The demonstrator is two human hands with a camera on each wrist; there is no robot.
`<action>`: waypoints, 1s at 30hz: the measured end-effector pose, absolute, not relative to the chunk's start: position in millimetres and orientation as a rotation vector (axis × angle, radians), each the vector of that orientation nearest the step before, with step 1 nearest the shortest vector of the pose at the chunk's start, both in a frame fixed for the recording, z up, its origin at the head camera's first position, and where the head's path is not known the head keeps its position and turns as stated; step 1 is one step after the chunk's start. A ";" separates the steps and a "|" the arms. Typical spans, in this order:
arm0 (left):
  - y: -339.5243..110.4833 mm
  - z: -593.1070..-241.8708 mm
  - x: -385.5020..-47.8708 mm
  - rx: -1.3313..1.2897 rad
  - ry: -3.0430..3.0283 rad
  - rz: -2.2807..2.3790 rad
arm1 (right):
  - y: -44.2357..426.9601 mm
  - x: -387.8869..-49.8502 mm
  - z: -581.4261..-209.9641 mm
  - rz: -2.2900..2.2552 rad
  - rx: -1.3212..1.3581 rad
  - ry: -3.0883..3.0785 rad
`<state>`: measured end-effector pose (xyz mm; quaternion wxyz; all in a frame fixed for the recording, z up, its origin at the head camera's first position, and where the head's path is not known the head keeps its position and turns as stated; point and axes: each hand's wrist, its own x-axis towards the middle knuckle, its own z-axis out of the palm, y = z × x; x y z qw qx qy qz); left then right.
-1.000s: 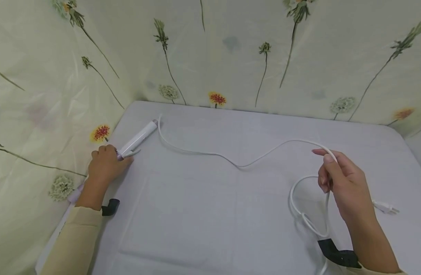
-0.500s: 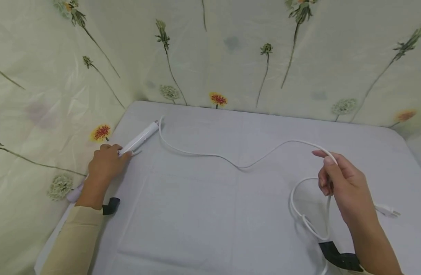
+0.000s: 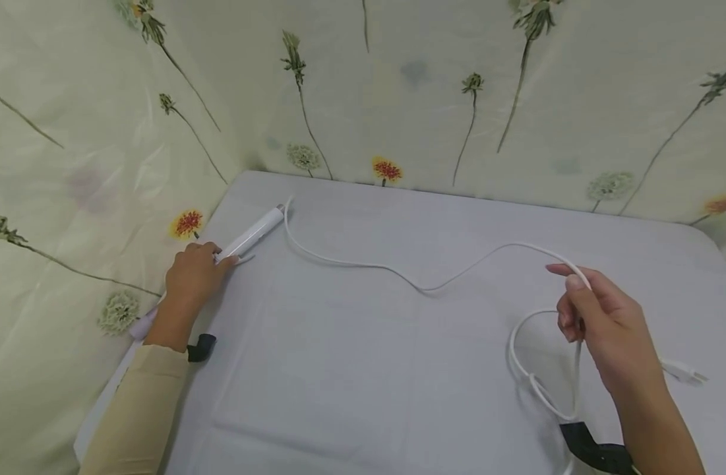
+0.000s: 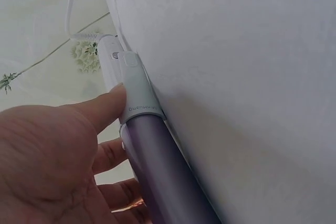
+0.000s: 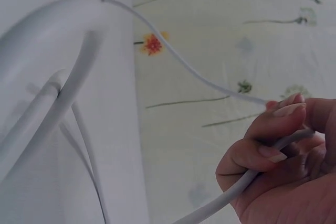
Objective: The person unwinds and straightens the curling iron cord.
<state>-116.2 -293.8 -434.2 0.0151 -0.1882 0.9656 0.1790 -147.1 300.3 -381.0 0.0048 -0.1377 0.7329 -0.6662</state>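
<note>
A curling iron with a white handle (image 3: pixel 254 232) and a purple barrel (image 4: pixel 164 174) lies slantwise along the table's left edge. My left hand (image 3: pixel 193 280) grips it near the middle. In the left wrist view the thumb presses beside the white grip, while the other fingers go behind the barrel and are partly hidden. From the handle's far end a white power cord (image 3: pixel 363 265) runs in waves across the table to my right hand (image 3: pixel 606 323). That hand pinches the cord above the table, and a loop hangs below it. The plug (image 3: pixel 686 373) shows beyond the right wrist.
The table (image 3: pixel 339 356) has a white cloth. A flower-printed sheet (image 3: pixel 422 105) hangs behind it and on the left side. A black wrist mount (image 3: pixel 594 452) sits on the right wrist, close to the cord loop, and another (image 3: pixel 202 348) on the left wrist.
The left thumb has come in over the iron's small side lever, and the hand has settled round the iron. The whole view has shifted slightly; the right hand keeps its hold on the cord.
</note>
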 end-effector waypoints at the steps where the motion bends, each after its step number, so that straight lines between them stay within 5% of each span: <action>1: -293.9 -434.5 -115.9 -0.588 3.003 0.555 | 300.1 -147.0 -380.9 -2.075 -0.432 2.303; 30: -297.5 -427.8 -119.9 -0.474 3.018 0.564 | 302.0 -144.9 -378.4 -1.920 -0.431 2.426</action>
